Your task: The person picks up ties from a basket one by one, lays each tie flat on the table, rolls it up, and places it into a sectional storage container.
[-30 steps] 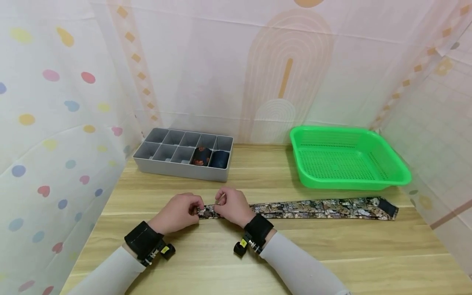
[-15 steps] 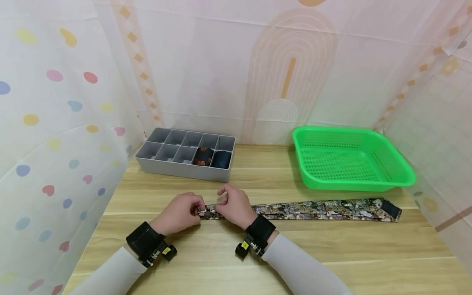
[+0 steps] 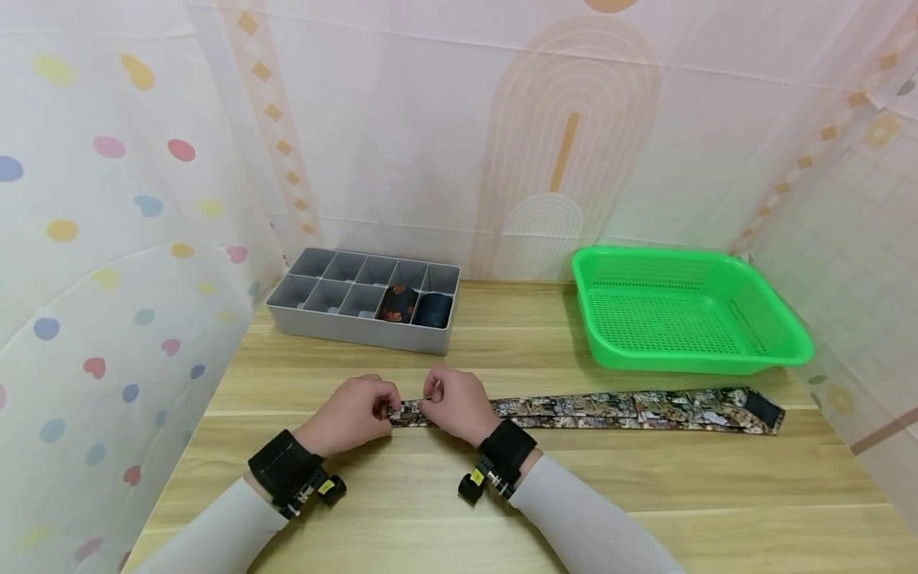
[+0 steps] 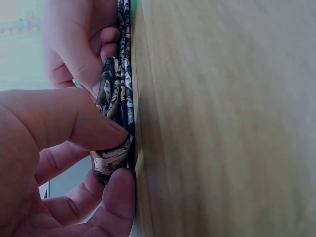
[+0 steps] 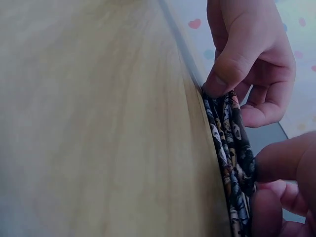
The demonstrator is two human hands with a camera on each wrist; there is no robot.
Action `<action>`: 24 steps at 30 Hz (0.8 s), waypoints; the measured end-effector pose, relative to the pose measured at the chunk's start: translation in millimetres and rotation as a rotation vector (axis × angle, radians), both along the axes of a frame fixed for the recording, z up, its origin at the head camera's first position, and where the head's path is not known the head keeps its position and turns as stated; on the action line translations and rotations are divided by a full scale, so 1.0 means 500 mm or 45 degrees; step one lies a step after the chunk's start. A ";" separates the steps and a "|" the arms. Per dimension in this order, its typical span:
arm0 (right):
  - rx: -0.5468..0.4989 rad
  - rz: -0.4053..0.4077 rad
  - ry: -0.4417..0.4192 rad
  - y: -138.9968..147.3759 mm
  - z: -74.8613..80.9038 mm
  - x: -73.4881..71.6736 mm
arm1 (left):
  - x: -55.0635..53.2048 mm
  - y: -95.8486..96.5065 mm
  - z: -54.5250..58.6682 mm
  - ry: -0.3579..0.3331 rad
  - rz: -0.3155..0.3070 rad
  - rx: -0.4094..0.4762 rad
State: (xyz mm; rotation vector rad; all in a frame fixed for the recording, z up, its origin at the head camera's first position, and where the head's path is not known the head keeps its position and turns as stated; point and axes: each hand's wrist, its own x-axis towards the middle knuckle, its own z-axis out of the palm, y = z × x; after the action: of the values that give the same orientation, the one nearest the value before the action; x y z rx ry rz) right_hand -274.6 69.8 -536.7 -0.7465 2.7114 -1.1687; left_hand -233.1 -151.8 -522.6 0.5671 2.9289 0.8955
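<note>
A necktie (image 3: 617, 410) with a dense multicoloured print lies lengthwise on the table, its wide end with a dark patch at the right. My left hand (image 3: 350, 416) pinches the tie's left end between thumb and fingers. In the left wrist view the tie (image 4: 111, 160) is folded there into several stacked layers. Close by, my right hand (image 3: 459, 405) pinches the upper layers between thumb and finger. From the right wrist view, the layered tie (image 5: 227, 143) stretches between both hands, low against the table. My right hand covers a short stretch of it in the head view.
Behind the hands stands a grey divided box (image 3: 358, 331). Two of its front compartments hold rolled ties, one dark with orange flowers (image 3: 398, 304) and one navy (image 3: 433, 310). A green plastic basket (image 3: 692, 363) sits at the back right. Printed curtains (image 3: 402, 119) surround the wooden table (image 3: 402, 510).
The head view has shifted slightly, so everything sits a little further right. The right hand's index finger lifted, then came back down near the thumb. Both hands stay at the tie's left end.
</note>
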 end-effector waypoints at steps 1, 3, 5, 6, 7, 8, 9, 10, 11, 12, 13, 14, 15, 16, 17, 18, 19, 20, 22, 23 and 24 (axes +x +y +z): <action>0.003 0.006 0.003 0.000 0.001 0.001 | 0.000 0.000 0.000 0.002 -0.008 0.003; 0.000 0.016 0.004 0.000 0.004 0.004 | -0.001 0.000 0.001 0.001 -0.015 0.011; -0.005 0.025 0.000 0.001 0.005 0.005 | -0.001 -0.001 0.001 -0.002 -0.018 0.014; -0.008 0.029 -0.003 0.001 0.006 0.006 | -0.001 -0.001 0.000 -0.003 -0.020 0.015; -0.011 0.030 -0.007 0.001 0.006 0.006 | -0.001 -0.001 0.000 -0.003 -0.018 0.013; -0.016 0.032 -0.010 0.001 0.007 0.006 | -0.001 -0.001 0.000 -0.003 -0.015 0.009; -0.018 0.031 -0.020 0.001 0.007 0.006 | -0.001 -0.001 -0.001 -0.002 -0.015 0.007; -0.022 0.031 -0.026 0.001 0.008 0.006 | -0.001 -0.001 -0.001 -0.003 -0.014 0.005; -0.029 0.031 -0.036 0.001 0.008 0.006 | -0.001 -0.001 -0.002 -0.003 -0.013 0.003; -0.039 0.029 -0.047 0.002 0.008 0.006 | -0.001 -0.002 -0.002 -0.004 -0.012 0.002; -0.044 0.025 -0.054 0.002 0.008 0.005 | -0.001 -0.002 -0.002 -0.006 -0.012 0.003; -0.043 0.019 -0.060 0.003 0.007 0.005 | -0.001 -0.002 -0.003 -0.011 -0.011 0.005; -0.039 0.013 -0.063 0.003 0.007 0.005 | -0.001 -0.001 -0.003 -0.017 -0.012 0.008; -0.035 0.007 -0.061 0.003 0.007 0.005 | 0.000 -0.001 -0.002 -0.022 -0.011 0.008; -0.033 0.004 -0.058 0.003 0.007 0.005 | 0.000 -0.001 -0.002 -0.026 -0.010 0.008; -0.025 -0.003 -0.055 0.003 0.008 0.005 | 0.000 -0.001 -0.002 -0.030 -0.011 0.009; -0.016 -0.005 -0.049 0.003 0.008 0.005 | 0.001 -0.001 -0.001 -0.032 -0.011 0.009; -0.009 -0.004 -0.045 0.003 0.009 0.005 | 0.001 0.000 -0.001 -0.032 -0.011 0.007; -0.004 0.005 -0.033 0.003 0.010 0.005 | 0.001 0.000 0.001 -0.031 -0.009 0.004; -0.001 0.009 -0.027 0.003 0.011 0.005 | 0.001 0.000 0.001 -0.030 -0.008 0.006; 0.002 0.012 -0.024 0.002 0.011 0.004 | 0.001 0.000 0.002 -0.029 -0.003 0.004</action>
State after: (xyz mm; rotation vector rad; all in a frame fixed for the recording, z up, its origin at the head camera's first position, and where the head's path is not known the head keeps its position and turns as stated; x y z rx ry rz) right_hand -272.4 71.0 -531.3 -0.7436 2.6900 -1.1654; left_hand -232.8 -151.9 -521.7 0.5566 2.9068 0.9000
